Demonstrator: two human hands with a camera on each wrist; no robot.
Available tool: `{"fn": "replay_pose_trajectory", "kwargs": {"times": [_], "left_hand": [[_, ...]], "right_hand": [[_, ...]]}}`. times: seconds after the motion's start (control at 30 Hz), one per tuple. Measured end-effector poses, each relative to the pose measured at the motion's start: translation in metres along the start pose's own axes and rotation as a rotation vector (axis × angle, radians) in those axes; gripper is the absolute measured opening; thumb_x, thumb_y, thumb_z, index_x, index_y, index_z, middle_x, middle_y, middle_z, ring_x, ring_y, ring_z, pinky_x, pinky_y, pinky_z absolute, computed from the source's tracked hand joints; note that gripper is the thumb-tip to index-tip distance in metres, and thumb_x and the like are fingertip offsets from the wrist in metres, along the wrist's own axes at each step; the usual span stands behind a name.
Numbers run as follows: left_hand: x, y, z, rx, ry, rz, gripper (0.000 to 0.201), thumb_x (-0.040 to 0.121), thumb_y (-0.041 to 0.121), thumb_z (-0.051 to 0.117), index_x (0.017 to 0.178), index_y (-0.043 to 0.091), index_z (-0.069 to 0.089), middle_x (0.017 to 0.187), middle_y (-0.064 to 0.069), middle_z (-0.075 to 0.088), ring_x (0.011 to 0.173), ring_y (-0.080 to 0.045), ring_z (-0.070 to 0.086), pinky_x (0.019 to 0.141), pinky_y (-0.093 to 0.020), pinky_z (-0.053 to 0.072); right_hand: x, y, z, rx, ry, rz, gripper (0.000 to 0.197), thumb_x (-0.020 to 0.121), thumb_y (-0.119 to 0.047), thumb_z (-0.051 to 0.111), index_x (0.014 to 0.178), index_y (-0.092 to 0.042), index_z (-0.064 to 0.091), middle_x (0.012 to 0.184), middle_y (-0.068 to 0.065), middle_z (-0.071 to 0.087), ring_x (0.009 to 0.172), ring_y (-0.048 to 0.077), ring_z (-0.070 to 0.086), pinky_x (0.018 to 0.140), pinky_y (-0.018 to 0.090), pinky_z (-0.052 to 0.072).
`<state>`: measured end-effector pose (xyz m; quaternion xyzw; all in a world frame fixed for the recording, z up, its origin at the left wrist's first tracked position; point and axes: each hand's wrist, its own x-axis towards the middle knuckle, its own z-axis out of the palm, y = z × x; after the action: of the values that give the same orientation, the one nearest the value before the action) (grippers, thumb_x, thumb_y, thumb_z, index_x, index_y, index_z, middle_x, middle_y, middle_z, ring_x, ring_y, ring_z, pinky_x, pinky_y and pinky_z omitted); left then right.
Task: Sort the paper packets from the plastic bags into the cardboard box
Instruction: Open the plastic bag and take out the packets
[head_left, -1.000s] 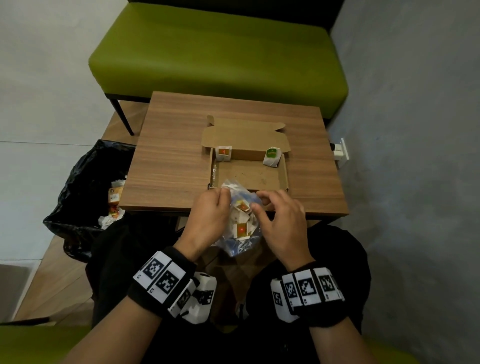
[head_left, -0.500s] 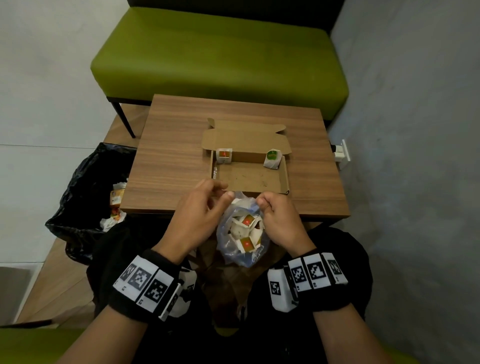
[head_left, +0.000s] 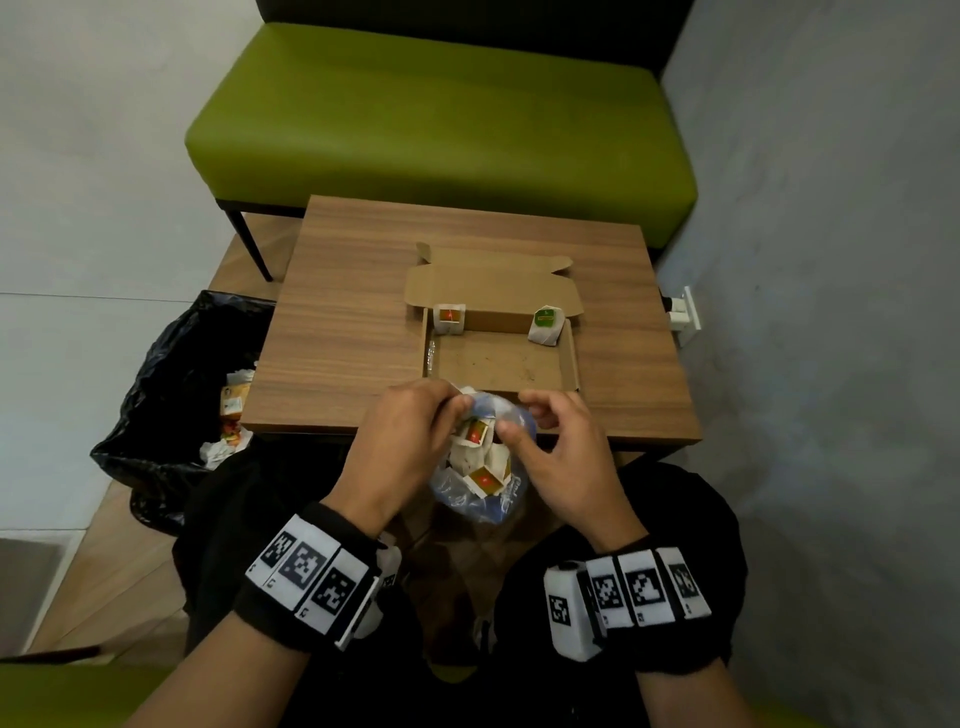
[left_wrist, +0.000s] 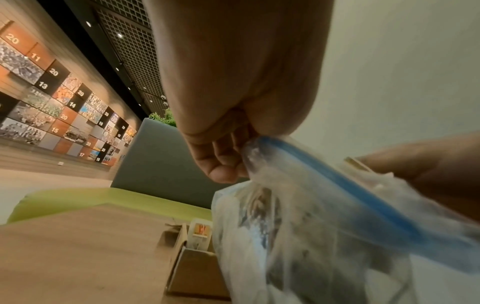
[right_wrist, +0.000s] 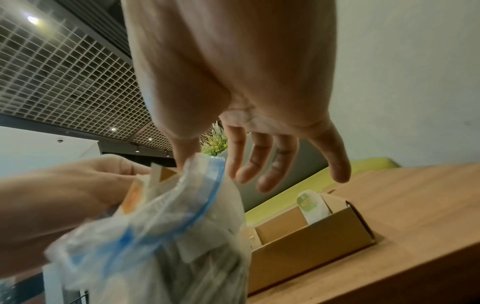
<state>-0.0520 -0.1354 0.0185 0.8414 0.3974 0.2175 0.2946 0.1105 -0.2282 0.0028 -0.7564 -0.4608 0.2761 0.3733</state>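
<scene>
Paper packets (head_left: 475, 457) sat bunched inside a clear plastic bag (head_left: 467, 499) with a blue zip strip, held low centre of the head view, just off the near edge of the desk (head_left: 343, 332). Two more packets already stood in the cardboard box (head_left: 501, 364) at mid-frame: a red-labelled packet (head_left: 448, 318) in its upper left corner and a green-labelled packet (head_left: 545, 325) in its upper right.

The left hand (head_left: 402, 441) pinched the bag's rim, fingers curled tight on the plastic. The right hand (head_left: 558, 457) was at the opposite rim; thumb and forefinger seemed to nip the film while the other fingers hung spread and loose.

The packets looked light, thin and easily creased, so I judged a gentle pinch on a corner or top edge the place to take one. The bag was limp and probably slippery, and would sag unless its mouth was kept pulled apart.

The left wrist view showed what the head view hid: the left hand's grip (left_wrist: 233, 162) closed right at the end of the zip strip. The right wrist view showed three fingers (right_wrist: 262, 164) free of the bag, and the green-labelled packet leaning on the box wall. Only the head view took in a black bin bag (head_left: 171, 395) at left and a green bench (head_left: 441, 119) above.
</scene>
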Motion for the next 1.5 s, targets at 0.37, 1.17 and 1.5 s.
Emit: {"fn": "replay_pose_trajectory", "kwargs": {"times": [0.37,1.17,1.5], "left_hand": [[0.001,-0.005,0.009,-0.407,-0.032,-0.256,0.029,0.102,0.028,0.046,0.079,0.02,0.062,0.091,0.0,0.054,0.083,-0.01,0.055,0.072,-0.022,0.042],[0.003,0.003,0.001,0.065,-0.02,-0.118,0.027,0.102,0.037,0.044,0.083,0.025,0.058,0.068,0.007,0.058,0.061,-0.003,0.056,0.054,-0.015,0.036],[0.001,0.001,-0.01,-0.453,0.027,-0.286,0.041,0.103,0.031,0.044,0.072,0.01,0.059,0.061,-0.003,0.059,0.055,-0.012,0.057,0.052,-0.029,0.046]], "right_hand": [[0.007,-0.003,-0.007,0.228,-0.085,0.182,0.029,0.103,-0.023,0.049,0.084,-0.012,0.067,0.082,0.006,0.069,0.072,0.016,0.064,0.063,0.03,0.051],[0.003,-0.019,-0.013,0.127,-0.009,0.085,0.039,0.085,-0.045,0.071,0.117,-0.026,0.062,0.112,-0.013,0.059,0.098,0.003,0.061,0.078,0.02,0.053],[0.011,-0.026,-0.015,-0.153,-0.024,0.019,0.015,0.098,-0.019,0.057,0.098,-0.022,0.072,0.091,-0.009,0.07,0.086,0.006,0.063,0.075,0.031,0.054]]}}
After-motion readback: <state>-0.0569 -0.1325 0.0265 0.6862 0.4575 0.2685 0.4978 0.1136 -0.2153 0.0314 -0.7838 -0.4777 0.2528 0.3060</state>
